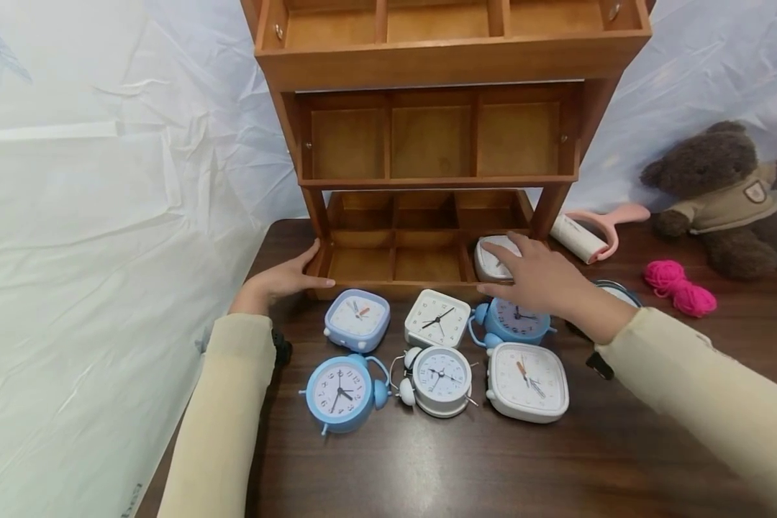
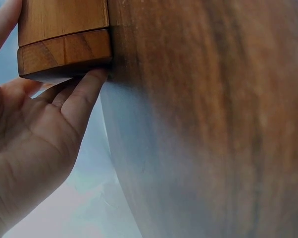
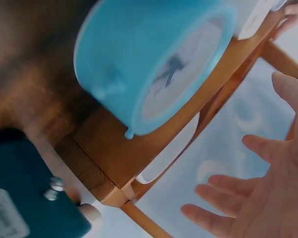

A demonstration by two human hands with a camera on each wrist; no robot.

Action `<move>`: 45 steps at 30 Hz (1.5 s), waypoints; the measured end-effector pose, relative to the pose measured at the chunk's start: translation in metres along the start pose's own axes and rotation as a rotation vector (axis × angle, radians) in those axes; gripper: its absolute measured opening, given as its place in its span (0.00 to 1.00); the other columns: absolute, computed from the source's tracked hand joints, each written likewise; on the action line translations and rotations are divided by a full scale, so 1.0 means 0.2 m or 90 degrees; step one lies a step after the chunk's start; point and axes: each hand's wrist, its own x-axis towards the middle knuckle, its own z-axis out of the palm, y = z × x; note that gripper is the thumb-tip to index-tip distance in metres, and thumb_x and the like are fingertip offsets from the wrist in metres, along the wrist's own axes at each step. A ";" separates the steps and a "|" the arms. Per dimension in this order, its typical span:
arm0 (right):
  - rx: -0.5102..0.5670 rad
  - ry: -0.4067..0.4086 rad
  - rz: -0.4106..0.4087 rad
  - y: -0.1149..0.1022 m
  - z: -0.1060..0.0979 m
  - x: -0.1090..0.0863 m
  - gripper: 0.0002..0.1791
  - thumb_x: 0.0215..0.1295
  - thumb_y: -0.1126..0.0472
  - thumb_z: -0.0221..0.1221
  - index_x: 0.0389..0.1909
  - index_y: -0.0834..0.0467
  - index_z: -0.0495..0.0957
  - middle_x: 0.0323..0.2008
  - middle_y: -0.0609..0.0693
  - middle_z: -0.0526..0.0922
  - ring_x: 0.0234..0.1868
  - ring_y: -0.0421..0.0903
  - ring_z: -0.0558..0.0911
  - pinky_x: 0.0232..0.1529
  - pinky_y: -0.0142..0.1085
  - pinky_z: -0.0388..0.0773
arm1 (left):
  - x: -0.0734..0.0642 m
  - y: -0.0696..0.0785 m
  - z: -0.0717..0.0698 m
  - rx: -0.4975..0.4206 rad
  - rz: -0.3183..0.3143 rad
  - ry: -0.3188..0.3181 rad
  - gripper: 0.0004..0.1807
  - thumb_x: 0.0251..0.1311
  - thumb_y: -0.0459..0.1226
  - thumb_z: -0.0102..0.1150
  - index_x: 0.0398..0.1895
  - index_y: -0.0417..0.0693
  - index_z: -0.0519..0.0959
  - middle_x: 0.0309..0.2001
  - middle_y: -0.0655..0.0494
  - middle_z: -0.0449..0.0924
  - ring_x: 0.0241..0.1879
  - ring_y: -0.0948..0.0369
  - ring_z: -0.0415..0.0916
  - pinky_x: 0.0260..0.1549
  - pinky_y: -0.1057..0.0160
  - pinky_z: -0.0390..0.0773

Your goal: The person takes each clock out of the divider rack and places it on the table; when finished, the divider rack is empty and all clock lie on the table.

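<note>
A three-tier wooden shelf [image 1: 417, 289] with compartments stands at the back of the table. My left hand [image 1: 283, 283] holds its lower left front corner, thumb against the front board and fingers along the outer side; the left wrist view shows them around the wood [image 2: 65, 52]. A white square clock [image 1: 490, 267] sits in the bottom tier's right front compartment, partly covered by my right hand [image 1: 540, 280]. In the right wrist view the right fingers [image 3: 233, 184] are spread, with nothing gripped. Below that hand lies a blue twin-bell alarm clock [image 1: 521, 324].
Before the shelf lie a blue square clock [image 1: 357, 324], white square clocks [image 1: 437, 316], a light-blue alarm clock [image 1: 339, 396] and a white alarm clock [image 1: 442, 381]. To the right are a pink-handled lint roller [image 1: 579, 237], pink yarn [image 1: 680, 288] and a teddy bear [image 1: 719, 194].
</note>
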 end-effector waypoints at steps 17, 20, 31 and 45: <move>0.015 -0.092 0.107 0.09 0.06 0.31 0.51 0.63 0.33 0.56 0.79 0.55 0.50 0.65 0.80 0.53 0.56 0.77 0.69 0.52 0.68 0.70 | -0.01 0.00 -0.01 -0.006 0.005 0.000 0.57 0.63 0.51 0.63 0.80 0.60 0.31 0.80 0.47 0.30 0.77 0.45 0.33 0.71 0.40 0.42; 0.001 -0.085 0.110 0.10 0.07 0.32 0.51 0.62 0.35 0.58 0.79 0.54 0.50 0.66 0.79 0.54 0.59 0.78 0.66 0.56 0.70 0.63 | -0.01 0.00 -0.01 -0.005 0.009 -0.001 0.57 0.63 0.51 0.63 0.80 0.60 0.30 0.80 0.47 0.30 0.77 0.45 0.33 0.71 0.40 0.42; 0.009 -0.042 0.109 0.12 0.10 0.34 0.48 0.61 0.40 0.60 0.77 0.54 0.54 0.66 0.78 0.55 0.60 0.78 0.60 0.58 0.70 0.56 | 0.00 -0.01 -0.01 -0.002 0.013 -0.006 0.56 0.64 0.50 0.62 0.80 0.59 0.30 0.80 0.46 0.30 0.77 0.45 0.32 0.72 0.40 0.41; 0.006 0.068 0.086 0.16 0.02 0.27 0.51 0.54 0.37 0.63 0.76 0.54 0.58 0.66 0.76 0.57 0.57 0.73 0.61 0.52 0.67 0.66 | -0.02 0.00 -0.01 -0.011 0.012 -0.009 0.59 0.62 0.52 0.65 0.80 0.59 0.29 0.80 0.47 0.29 0.77 0.45 0.32 0.71 0.40 0.41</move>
